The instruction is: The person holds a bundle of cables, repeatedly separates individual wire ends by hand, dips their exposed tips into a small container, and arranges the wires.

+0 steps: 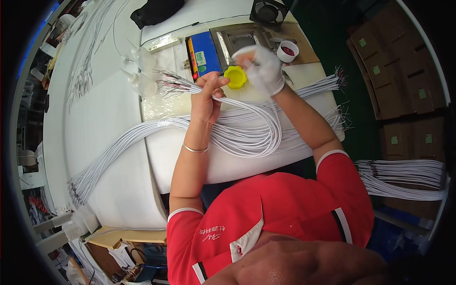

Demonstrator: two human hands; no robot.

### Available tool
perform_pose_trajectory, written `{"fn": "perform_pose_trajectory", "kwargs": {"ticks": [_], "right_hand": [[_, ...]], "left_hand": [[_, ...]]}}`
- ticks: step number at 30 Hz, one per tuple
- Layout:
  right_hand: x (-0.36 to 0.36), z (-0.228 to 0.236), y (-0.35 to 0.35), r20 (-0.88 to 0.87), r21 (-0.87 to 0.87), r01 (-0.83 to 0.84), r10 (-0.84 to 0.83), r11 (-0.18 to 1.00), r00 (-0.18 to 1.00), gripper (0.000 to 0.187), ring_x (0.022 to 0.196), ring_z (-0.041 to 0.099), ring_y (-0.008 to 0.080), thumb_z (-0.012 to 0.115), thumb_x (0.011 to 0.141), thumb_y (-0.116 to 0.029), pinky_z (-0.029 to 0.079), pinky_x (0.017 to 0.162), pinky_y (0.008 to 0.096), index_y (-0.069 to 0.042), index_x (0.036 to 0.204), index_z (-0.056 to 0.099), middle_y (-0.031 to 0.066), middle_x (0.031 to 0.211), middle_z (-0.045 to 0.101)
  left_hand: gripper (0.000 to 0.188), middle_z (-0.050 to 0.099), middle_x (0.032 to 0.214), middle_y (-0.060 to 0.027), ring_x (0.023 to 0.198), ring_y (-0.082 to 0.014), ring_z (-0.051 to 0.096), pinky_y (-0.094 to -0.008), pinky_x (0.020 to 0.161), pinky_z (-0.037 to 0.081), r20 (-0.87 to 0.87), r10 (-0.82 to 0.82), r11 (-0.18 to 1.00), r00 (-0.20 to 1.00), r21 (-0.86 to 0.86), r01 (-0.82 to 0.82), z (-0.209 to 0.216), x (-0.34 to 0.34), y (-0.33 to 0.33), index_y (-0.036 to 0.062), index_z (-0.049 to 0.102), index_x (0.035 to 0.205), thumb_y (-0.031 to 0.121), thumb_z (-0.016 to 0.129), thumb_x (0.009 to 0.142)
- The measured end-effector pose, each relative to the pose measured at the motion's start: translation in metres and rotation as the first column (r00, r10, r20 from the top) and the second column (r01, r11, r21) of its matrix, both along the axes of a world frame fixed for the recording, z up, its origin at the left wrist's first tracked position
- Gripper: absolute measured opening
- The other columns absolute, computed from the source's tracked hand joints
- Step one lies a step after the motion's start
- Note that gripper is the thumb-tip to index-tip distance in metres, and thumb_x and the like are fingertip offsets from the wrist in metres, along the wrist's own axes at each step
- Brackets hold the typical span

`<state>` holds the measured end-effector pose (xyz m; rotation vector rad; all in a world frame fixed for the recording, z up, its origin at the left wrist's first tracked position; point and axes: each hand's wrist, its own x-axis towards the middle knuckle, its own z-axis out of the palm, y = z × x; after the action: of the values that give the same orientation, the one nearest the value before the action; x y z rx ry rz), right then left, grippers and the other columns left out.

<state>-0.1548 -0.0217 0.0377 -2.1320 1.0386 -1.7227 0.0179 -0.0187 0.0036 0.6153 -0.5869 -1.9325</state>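
My bare left hand (208, 99) is closed around a bundle of white cables (247, 105). Their stripped ends, with thin dark and red wires (173, 85), fan out to the left of the fingers, and the cables loop back to the right. My right hand (261, 70), in a white glove, is raised beside a yellow flower-shaped dish (235, 77). Motion smears its fingers, so what they hold, if anything, cannot be made out. Just beyond it is a blue box (205, 53) joined to a grey metal plate with a square recess (242, 38).
Two clear squeeze bottles (142, 84) stand left of the wire ends. A white cup (287, 51) with reddish bits sits at the right, below a black fan (269, 13). More white cables (114, 142) stretch across the padded table. Cardboard boxes (399, 61) are stacked at the far right.
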Motion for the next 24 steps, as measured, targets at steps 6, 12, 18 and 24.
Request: {"fn": "perform_pose_trajectory", "kwargs": {"ticks": [6, 12, 18, 24], "right_hand": [[-0.026, -0.028, -0.027, 0.540, 0.646, -0.084, -0.377, 0.758, 0.753, 0.014, 0.055, 0.055, 0.0086, 0.062, 0.083, -0.015, 0.044, 0.049, 0.0210, -0.001, 0.082, 0.059, 0.0056, 0.073, 0.062], [-0.022, -0.046, -0.028, 0.358, 0.706, -0.022, -0.330, 0.708, 0.873, 0.016, 0.054, 0.055, 0.0097, 0.065, 0.079, -0.013, 0.043, 0.050, 0.0217, 0.002, 0.082, 0.061, 0.0055, 0.069, 0.061], [-0.025, -0.055, -0.031, 0.170, 0.693, 0.125, -0.330, 0.710, 0.929, 0.016, 0.058, 0.056, 0.0114, 0.066, 0.077, -0.014, 0.043, 0.054, 0.0250, 0.000, 0.082, 0.062, 0.0055, 0.068, 0.061], [-0.022, -0.047, -0.031, 0.131, 0.671, 0.173, -0.345, 0.721, 0.930, 0.015, 0.057, 0.055, 0.0111, 0.065, 0.078, -0.015, 0.044, 0.054, 0.0248, -0.001, 0.081, 0.062, 0.0056, 0.067, 0.061]], "left_hand": [[0.015, 0.060, 0.067, -0.0052, 0.053, -0.0088, 0.045, -0.0210, 0.051, 0.037, -0.035, 0.108, 0.993, 0.994, -0.040, -0.109, -0.008, 0.009, -0.007, 0.0038, 0.054, 0.092, 0.018, 0.055, 0.088], [0.013, 0.060, 0.067, -0.0050, 0.054, -0.0090, 0.046, -0.0215, 0.052, 0.038, -0.043, 0.064, 0.997, 0.997, -0.051, -0.066, -0.008, 0.009, -0.004, 0.0038, 0.056, 0.091, 0.017, 0.054, 0.089], [0.013, 0.060, 0.068, -0.0054, 0.053, -0.0093, 0.047, -0.0214, 0.052, 0.039, -0.045, 0.070, 0.996, 0.997, -0.046, -0.072, -0.007, 0.008, -0.005, 0.0036, 0.056, 0.090, 0.016, 0.053, 0.089], [0.012, 0.060, 0.067, -0.0059, 0.054, -0.0096, 0.048, -0.0216, 0.053, 0.039, -0.042, 0.076, 0.996, 0.996, -0.034, -0.078, -0.009, 0.007, -0.006, 0.0034, 0.056, 0.090, 0.016, 0.054, 0.089]]}}
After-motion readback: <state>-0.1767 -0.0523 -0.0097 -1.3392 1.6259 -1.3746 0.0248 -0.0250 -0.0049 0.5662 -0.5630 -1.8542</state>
